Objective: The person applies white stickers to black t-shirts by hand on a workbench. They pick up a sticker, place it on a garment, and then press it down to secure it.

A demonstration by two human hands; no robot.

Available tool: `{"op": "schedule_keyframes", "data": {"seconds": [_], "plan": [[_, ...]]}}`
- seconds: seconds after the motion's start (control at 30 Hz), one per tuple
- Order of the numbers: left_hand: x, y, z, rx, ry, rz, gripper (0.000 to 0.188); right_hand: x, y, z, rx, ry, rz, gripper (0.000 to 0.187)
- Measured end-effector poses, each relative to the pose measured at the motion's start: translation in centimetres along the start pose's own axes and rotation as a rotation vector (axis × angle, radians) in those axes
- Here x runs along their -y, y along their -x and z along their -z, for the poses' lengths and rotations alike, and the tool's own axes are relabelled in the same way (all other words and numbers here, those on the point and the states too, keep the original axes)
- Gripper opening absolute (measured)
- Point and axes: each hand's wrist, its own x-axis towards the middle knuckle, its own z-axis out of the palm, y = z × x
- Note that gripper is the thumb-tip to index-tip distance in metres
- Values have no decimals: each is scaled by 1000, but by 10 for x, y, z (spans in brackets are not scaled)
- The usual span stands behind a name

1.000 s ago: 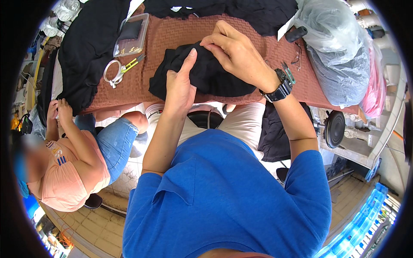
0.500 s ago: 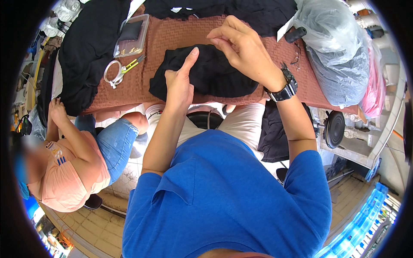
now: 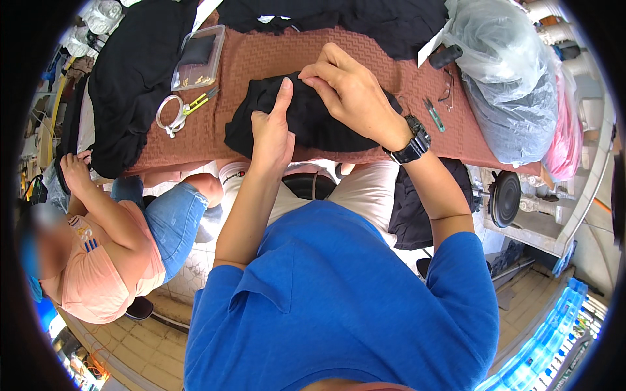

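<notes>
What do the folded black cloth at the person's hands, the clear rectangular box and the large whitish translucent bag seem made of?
Folded black cloth: soft, matte textile, judging by its drape and wrinkles; fibre unclear.
Clear rectangular box: probably rigid plastic, glossy, see-through with crisp edges.
Large whitish translucent bag: likely thin plastic film, slightly shiny, crinkled with highlights.

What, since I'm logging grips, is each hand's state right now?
Left hand: holding the black cloth, thumb on top.
Right hand: pinched closed at the cloth's far edge; whether it holds anything cannot be told.
</notes>
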Motion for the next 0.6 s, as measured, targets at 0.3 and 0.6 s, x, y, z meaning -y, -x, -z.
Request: {"op": "schedule_keyframes", "data": {"seconds": [0.3,0.6], "plan": [[-13,12,-19,-37,31,1,27,0,-1,-1,-5,44,10,14],[-3,7,-12,-22,23,-49,25,-2,-2,3,24,116,25,15]]}}
